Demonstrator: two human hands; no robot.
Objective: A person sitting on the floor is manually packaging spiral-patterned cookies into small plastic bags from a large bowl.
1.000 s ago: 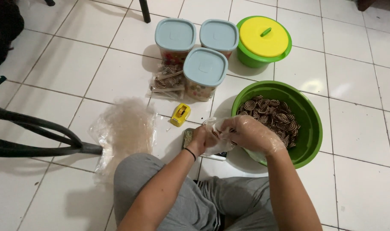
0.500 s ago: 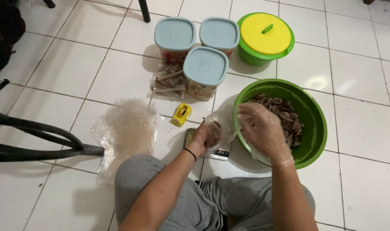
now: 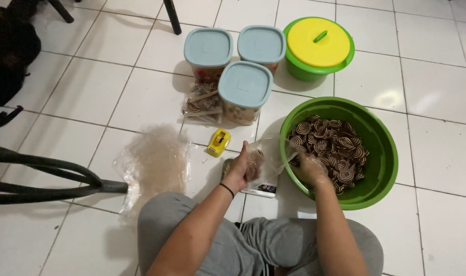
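On the tiled floor, left hand (image 3: 239, 171) gripping clear bag (image 3: 261, 162), gloved right hand (image 3: 310, 168) loosely curled over swirl cookies (image 3: 331, 145) in green bowl (image 3: 385, 153)

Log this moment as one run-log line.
left hand: holds clear bag with spiral cookies | right hand: gloved, in green basin | scale: under bag

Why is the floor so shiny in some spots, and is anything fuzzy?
Head view: the white floor tiles mirror a light overhead, leaving a soft bright patch right of the green bowl; the containers with blue lids cast dark shadows to their left; the right hand, in a clear glove, looks slightly smeared; the rest is sharp.
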